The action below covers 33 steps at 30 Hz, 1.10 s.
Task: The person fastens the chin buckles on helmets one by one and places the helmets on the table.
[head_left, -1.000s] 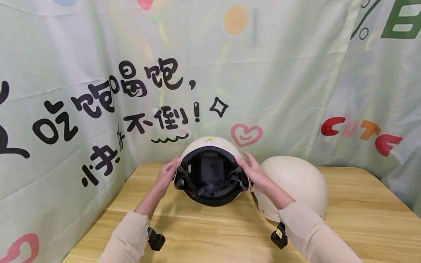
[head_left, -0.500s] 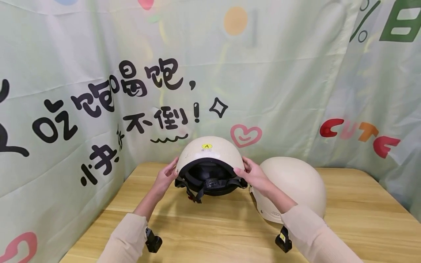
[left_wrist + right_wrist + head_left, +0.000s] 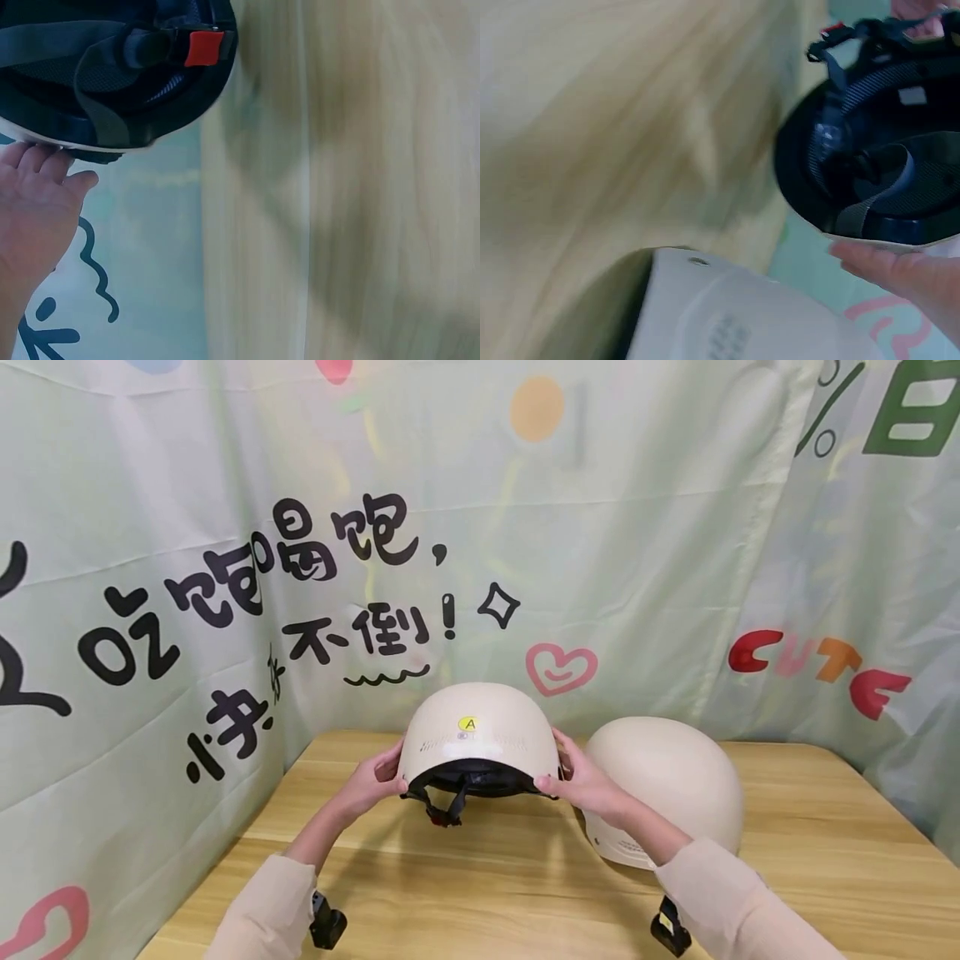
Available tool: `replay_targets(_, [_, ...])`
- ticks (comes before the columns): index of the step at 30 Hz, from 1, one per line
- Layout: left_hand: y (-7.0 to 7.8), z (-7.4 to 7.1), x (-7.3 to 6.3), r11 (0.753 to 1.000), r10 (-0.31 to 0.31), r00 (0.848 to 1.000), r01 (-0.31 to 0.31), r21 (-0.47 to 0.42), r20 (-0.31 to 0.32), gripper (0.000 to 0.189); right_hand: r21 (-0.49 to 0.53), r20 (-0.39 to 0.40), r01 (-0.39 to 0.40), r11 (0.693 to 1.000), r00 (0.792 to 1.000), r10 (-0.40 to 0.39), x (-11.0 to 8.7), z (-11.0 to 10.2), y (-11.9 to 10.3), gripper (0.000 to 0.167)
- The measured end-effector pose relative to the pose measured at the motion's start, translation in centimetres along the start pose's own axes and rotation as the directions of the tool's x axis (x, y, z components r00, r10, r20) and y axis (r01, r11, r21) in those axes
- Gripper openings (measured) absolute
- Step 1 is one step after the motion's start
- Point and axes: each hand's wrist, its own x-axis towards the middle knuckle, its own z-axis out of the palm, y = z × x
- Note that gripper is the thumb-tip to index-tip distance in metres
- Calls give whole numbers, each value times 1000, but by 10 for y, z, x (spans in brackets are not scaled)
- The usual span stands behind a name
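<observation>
Left hand (image 3: 371, 783) and right hand (image 3: 590, 781) gripped the helmet (image 3: 480, 714) by its sides, dome up, strap (image 3: 453, 812) dangling, above the worktop (image 3: 480, 893), near the other helmet (image 3: 667, 777). Apparently 1 of 2 lifted, set-down not yet done; other helmet stood unheld.

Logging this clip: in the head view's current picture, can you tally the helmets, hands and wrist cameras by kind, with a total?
Helmets: 2 (the held helmet and the resting helmet, both cream)
Hands: 2 (left hand, right hand)
Wrist cameras: 2 (left camera, right camera, both black)
Total: 6
</observation>
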Motion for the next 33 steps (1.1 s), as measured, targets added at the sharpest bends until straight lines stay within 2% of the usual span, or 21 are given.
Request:
replay_targets(4, [-1, -3, -6, 999, 21, 997, -23, 40, 72, 102, -22, 14, -3, 1000, 1000, 3, -8, 7, 5, 111])
replay_targets(9, [-5, -4, -15, 994, 65, 992, -73, 76, 111, 104, 16, 23, 18, 1000, 1000, -18, -13, 15, 16, 115])
replay_targets(12, [-11, -3, -20, 992, 90, 989, -100, 83, 119, 105, 17, -6, 22, 1000, 1000, -22, -15, 20, 24, 121])
replay_targets(15, [-18, -1, -26, 992, 94, 989, -103, 79, 117, 106, -21, -32, 60, 998, 998, -61, -16, 26, 32, 126])
replay_targets(19, [-23, 2, -33, 994, 73, 990, -82, 73, 121, 110, -84, -48, 149, 985, 987, -154, -16, 34, 42, 130])
replay_targets(23, [-25, 5, -38, 991, 53, 993, -65, 120, 103, 112, -105, -52, 220, 970, 973, -227, -16, 40, 49, 132])
replay_targets(28, [-30, 9, -42, 972, 75, 993, -93, 217, 88, 115, -194, -70, 263, 945, 957, -281, -15, 43, 54, 140])
replay_targets(31, [-36, 11, -44, 948, 103, 992, -120, 294, 71, 118, -285, -79, 254, 924, 955, -287, -16, 46, 57, 145])
replay_targets(33, [-40, 12, -45, 928, 96, 994, -106, 358, 47, 120, -332, -86, 242, 912, 955, -284, -16, 48, 60, 148])
